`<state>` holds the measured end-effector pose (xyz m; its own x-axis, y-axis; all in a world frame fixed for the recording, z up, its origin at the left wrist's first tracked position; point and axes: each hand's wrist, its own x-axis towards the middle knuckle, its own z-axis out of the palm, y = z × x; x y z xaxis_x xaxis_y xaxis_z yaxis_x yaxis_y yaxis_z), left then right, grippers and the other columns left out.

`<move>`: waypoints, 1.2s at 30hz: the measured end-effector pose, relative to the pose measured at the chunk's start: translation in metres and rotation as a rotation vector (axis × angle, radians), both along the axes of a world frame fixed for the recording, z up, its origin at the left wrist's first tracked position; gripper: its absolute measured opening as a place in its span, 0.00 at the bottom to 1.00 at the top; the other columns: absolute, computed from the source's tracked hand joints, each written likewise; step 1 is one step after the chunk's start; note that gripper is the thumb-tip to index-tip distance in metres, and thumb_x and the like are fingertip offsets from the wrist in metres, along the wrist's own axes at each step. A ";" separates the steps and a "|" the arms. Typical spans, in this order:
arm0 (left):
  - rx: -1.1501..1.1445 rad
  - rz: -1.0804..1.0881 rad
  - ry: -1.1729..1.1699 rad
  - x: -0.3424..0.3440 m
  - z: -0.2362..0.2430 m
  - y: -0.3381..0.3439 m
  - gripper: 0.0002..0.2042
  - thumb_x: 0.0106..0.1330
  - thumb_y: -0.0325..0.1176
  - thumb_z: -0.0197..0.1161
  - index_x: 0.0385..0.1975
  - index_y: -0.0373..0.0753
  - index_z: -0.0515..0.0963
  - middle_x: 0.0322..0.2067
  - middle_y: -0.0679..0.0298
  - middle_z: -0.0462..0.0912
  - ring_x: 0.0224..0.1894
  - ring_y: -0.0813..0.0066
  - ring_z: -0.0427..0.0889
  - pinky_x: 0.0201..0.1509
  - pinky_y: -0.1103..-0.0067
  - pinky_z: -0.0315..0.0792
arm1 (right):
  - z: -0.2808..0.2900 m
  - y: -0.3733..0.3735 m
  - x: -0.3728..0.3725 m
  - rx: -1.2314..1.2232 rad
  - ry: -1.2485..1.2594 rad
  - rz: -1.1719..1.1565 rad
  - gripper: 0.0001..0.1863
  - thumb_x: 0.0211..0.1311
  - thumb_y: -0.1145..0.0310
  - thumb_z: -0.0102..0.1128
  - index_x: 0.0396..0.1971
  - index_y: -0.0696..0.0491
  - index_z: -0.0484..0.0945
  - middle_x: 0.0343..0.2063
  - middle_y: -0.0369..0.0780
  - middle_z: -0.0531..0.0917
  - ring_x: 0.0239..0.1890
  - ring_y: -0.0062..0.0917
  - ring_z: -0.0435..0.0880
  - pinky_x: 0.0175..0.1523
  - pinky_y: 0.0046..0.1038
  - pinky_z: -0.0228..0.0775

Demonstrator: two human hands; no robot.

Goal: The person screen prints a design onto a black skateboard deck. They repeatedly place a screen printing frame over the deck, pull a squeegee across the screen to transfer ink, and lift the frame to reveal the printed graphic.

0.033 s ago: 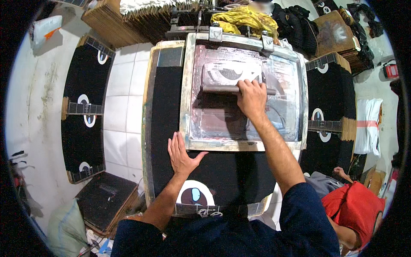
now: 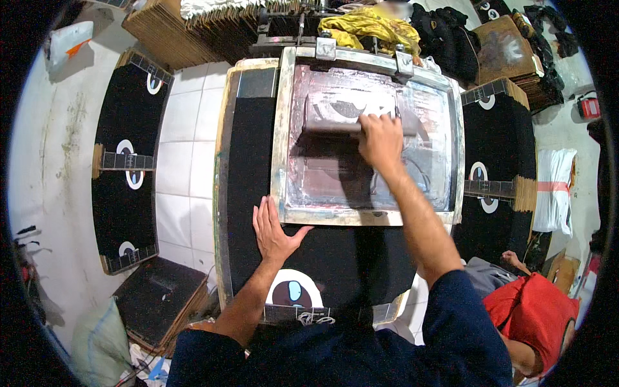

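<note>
A squeegee [image 2: 332,126] lies across the mesh of a screen-printing frame [image 2: 278,135], with my right hand [image 2: 382,142] wrapped round its middle. Smeared pinkish and grey ink covers the mesh, and an eye-shaped design shows just beyond the squeegee. My left hand [image 2: 276,232] rests flat with its fingers spread, at the frame's near left corner, partly on the black fabric [image 2: 348,258] below. That fabric is spread on a board and bears a printed eye [image 2: 293,290] close to me. Whatever lies under the mesh is mostly hidden.
Metal hinge clamps [image 2: 325,48] hold the frame's far edge. Black printed panels lie on the left [image 2: 126,213] and right [image 2: 496,148]. A yellow cloth [image 2: 374,29] sits behind the frame. Another person in a red garment [image 2: 532,313] is at lower right.
My right hand and the squeegee have shifted slightly away from me over the mesh. My left hand stays in place at the frame's corner.
</note>
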<state>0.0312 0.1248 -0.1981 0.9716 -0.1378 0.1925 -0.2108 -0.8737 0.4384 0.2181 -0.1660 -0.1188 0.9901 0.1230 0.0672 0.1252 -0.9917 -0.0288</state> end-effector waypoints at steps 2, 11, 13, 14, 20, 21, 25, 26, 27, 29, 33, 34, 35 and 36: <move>0.021 0.006 -0.004 -0.001 0.001 -0.001 0.62 0.48 0.60 0.80 0.75 0.27 0.52 0.73 0.42 0.59 0.76 0.46 0.58 0.79 0.51 0.51 | 0.005 -0.012 0.039 0.024 0.167 -0.021 0.19 0.51 0.61 0.76 0.44 0.46 0.84 0.40 0.38 0.87 0.47 0.36 0.84 0.51 0.42 0.68; 0.032 -0.010 -0.030 0.007 -0.004 -0.001 0.60 0.52 0.61 0.78 0.75 0.26 0.52 0.73 0.40 0.59 0.75 0.43 0.59 0.78 0.50 0.53 | -0.021 -0.014 0.088 -0.049 -0.211 -0.049 0.17 0.56 0.60 0.73 0.45 0.46 0.82 0.40 0.36 0.87 0.47 0.35 0.84 0.50 0.44 0.69; 0.035 -0.009 -0.048 0.006 -0.005 -0.001 0.60 0.53 0.61 0.77 0.75 0.26 0.52 0.73 0.40 0.60 0.75 0.43 0.59 0.78 0.50 0.53 | -0.023 -0.009 0.045 -0.014 -0.231 -0.018 0.16 0.52 0.69 0.70 0.43 0.46 0.81 0.37 0.36 0.85 0.46 0.35 0.84 0.49 0.44 0.70; 0.037 -0.007 -0.042 0.006 -0.005 -0.002 0.59 0.53 0.60 0.77 0.75 0.27 0.52 0.72 0.41 0.60 0.74 0.43 0.59 0.78 0.50 0.52 | -0.024 -0.007 0.022 0.053 -0.223 -0.009 0.15 0.52 0.70 0.69 0.42 0.47 0.81 0.36 0.36 0.84 0.45 0.35 0.83 0.49 0.43 0.69; -0.115 0.044 -0.003 0.008 -0.001 -0.004 0.59 0.49 0.52 0.81 0.76 0.31 0.51 0.74 0.43 0.58 0.76 0.43 0.59 0.80 0.51 0.49 | -0.030 0.010 -0.044 0.130 -0.316 -0.017 0.13 0.51 0.75 0.65 0.38 0.48 0.79 0.34 0.35 0.80 0.44 0.33 0.79 0.53 0.41 0.66; -0.201 0.057 -0.016 0.010 -0.002 -0.005 0.60 0.48 0.50 0.82 0.76 0.31 0.51 0.75 0.43 0.57 0.76 0.43 0.58 0.81 0.52 0.48 | -0.029 0.009 -0.044 0.102 -0.279 -0.018 0.14 0.52 0.75 0.66 0.39 0.48 0.79 0.35 0.35 0.80 0.45 0.33 0.79 0.53 0.40 0.66; -0.292 0.106 0.034 0.014 -0.014 -0.008 0.59 0.44 0.38 0.85 0.77 0.33 0.53 0.74 0.43 0.61 0.77 0.44 0.58 0.81 0.54 0.51 | -0.023 0.002 -0.044 0.040 -0.181 -0.008 0.16 0.55 0.73 0.69 0.44 0.45 0.81 0.42 0.34 0.83 0.52 0.32 0.78 0.59 0.43 0.63; -0.297 0.124 0.011 0.013 -0.017 -0.008 0.57 0.44 0.31 0.84 0.76 0.34 0.54 0.72 0.43 0.65 0.75 0.46 0.63 0.77 0.57 0.60 | -0.021 0.000 -0.043 0.029 -0.169 0.003 0.16 0.56 0.72 0.70 0.45 0.45 0.82 0.43 0.34 0.83 0.53 0.32 0.78 0.60 0.44 0.62; -0.389 0.107 -0.042 0.010 -0.021 -0.008 0.56 0.45 0.30 0.84 0.76 0.34 0.55 0.72 0.43 0.66 0.75 0.46 0.64 0.76 0.58 0.62 | -0.019 -0.001 -0.042 0.021 -0.157 0.015 0.16 0.56 0.71 0.70 0.46 0.44 0.82 0.45 0.34 0.83 0.54 0.31 0.78 0.61 0.45 0.61; -0.575 0.073 -0.133 0.006 -0.027 -0.008 0.54 0.47 0.28 0.83 0.76 0.34 0.56 0.72 0.43 0.66 0.73 0.46 0.68 0.73 0.61 0.67 | -0.012 -0.004 -0.030 -0.011 -0.219 -0.026 0.18 0.55 0.68 0.73 0.47 0.43 0.83 0.44 0.34 0.85 0.55 0.31 0.79 0.63 0.46 0.60; -0.521 0.095 -0.104 0.001 -0.030 -0.007 0.52 0.50 0.28 0.82 0.76 0.35 0.56 0.71 0.43 0.67 0.70 0.46 0.72 0.73 0.62 0.68 | 0.011 -0.015 0.017 0.138 0.057 -0.023 0.20 0.55 0.68 0.73 0.49 0.50 0.83 0.45 0.41 0.88 0.50 0.40 0.85 0.53 0.44 0.71; -0.516 0.086 -0.120 0.001 -0.030 -0.007 0.53 0.50 0.30 0.83 0.76 0.36 0.56 0.71 0.43 0.67 0.70 0.45 0.71 0.72 0.61 0.68 | 0.015 -0.017 0.021 0.150 0.015 0.022 0.20 0.54 0.68 0.73 0.49 0.50 0.83 0.43 0.42 0.88 0.49 0.43 0.85 0.53 0.45 0.73; -0.488 0.057 -0.160 0.002 -0.030 -0.007 0.53 0.51 0.31 0.83 0.76 0.36 0.54 0.71 0.41 0.66 0.70 0.43 0.70 0.72 0.60 0.69 | 0.019 -0.017 0.024 0.146 -0.015 0.040 0.21 0.54 0.67 0.74 0.49 0.51 0.84 0.42 0.44 0.89 0.47 0.45 0.86 0.52 0.46 0.74; -0.469 0.042 -0.170 0.003 -0.030 -0.007 0.54 0.52 0.32 0.83 0.77 0.37 0.52 0.71 0.39 0.64 0.70 0.41 0.69 0.71 0.58 0.70 | 0.022 -0.017 0.023 0.149 -0.041 0.050 0.21 0.54 0.67 0.74 0.50 0.50 0.83 0.42 0.43 0.89 0.48 0.43 0.86 0.52 0.46 0.73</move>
<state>0.0340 0.1182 -0.2283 0.9241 0.0397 0.3801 -0.2821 -0.6000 0.7486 0.2410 -0.1832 -0.0966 0.9790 0.1581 0.1288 0.1787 -0.9694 -0.1684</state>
